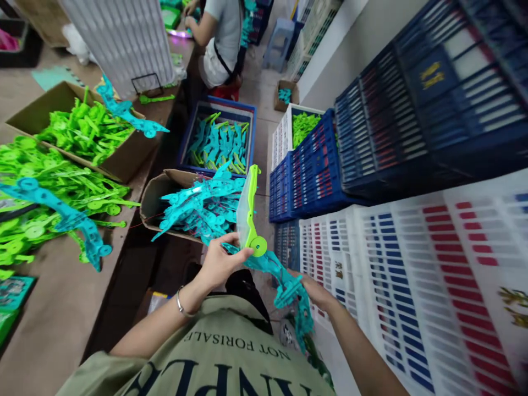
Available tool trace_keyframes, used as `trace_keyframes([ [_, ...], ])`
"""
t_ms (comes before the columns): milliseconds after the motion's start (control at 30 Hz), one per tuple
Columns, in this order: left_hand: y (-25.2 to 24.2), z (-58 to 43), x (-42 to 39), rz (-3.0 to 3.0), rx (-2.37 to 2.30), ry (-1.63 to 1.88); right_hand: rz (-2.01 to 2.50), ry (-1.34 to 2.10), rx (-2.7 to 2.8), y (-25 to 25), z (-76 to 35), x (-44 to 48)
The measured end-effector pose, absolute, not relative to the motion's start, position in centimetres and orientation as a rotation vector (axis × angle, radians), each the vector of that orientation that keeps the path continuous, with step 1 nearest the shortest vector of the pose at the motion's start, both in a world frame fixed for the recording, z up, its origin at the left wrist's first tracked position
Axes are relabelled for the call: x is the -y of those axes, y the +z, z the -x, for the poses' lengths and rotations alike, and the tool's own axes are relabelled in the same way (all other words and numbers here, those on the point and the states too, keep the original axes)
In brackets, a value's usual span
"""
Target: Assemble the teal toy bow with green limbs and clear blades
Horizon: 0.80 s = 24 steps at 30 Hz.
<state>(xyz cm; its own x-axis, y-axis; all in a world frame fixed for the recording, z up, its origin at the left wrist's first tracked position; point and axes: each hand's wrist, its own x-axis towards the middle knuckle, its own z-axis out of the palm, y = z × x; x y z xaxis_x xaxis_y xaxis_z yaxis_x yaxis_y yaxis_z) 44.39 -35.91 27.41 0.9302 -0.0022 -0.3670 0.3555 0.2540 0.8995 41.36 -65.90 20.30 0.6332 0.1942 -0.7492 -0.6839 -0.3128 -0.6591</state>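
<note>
My left hand (216, 264) pinches a toy part made of a lime-green arm (251, 212) with a round disc and a translucent white panel (244, 204). The disc meets a turquoise plastic piece (266, 263) that runs toward my right hand (315, 292). That hand is closed around turquoise plastic parts (291, 291), some hanging below it; its fingertips are partly hidden. Just beyond my left hand stands a cardboard box (154, 187) piled with turquoise parts (202, 206) and thin wires.
On the left, a table (66, 308) bears loose lime-green parts (61, 187) and a cardboard box (119, 159) of more. A blue crate (252, 132) of assembled pieces stands ahead. Stacked crates (396, 264) line the right side. A seated co-worker (223, 33) works farther up.
</note>
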Motion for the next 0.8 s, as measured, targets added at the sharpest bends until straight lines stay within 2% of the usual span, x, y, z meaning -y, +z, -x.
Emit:
trace_keyframes([
  [167,25.5,-44.9,44.5,-1.272,-0.315,-0.248,1.857,0.514,-0.332,21.9,-42.9,72.4],
  [233,25.2,-45.5,47.2,-1.249,-0.346,-0.243,1.831,0.476,-0.234,22.9,-43.6,73.6],
  [300,25.2,-46.4,49.1,-1.245,-0.363,-0.233,1.765,0.540,-0.157,23.8,-44.8,74.2],
  [467,26.2,-50.2,51.4,-1.250,-0.407,-0.140,1.479,0.959,0.042,23.9,-49.8,75.9],
  [633,26.7,-55.1,51.6,-1.325,-0.405,-0.007,1.137,1.070,-0.003,19.8,-55.9,78.0],
  [800,27.2,-60.7,51.1,-1.355,-0.530,0.149,1.235,1.153,-0.163,15.0,-64.0,77.4],
])
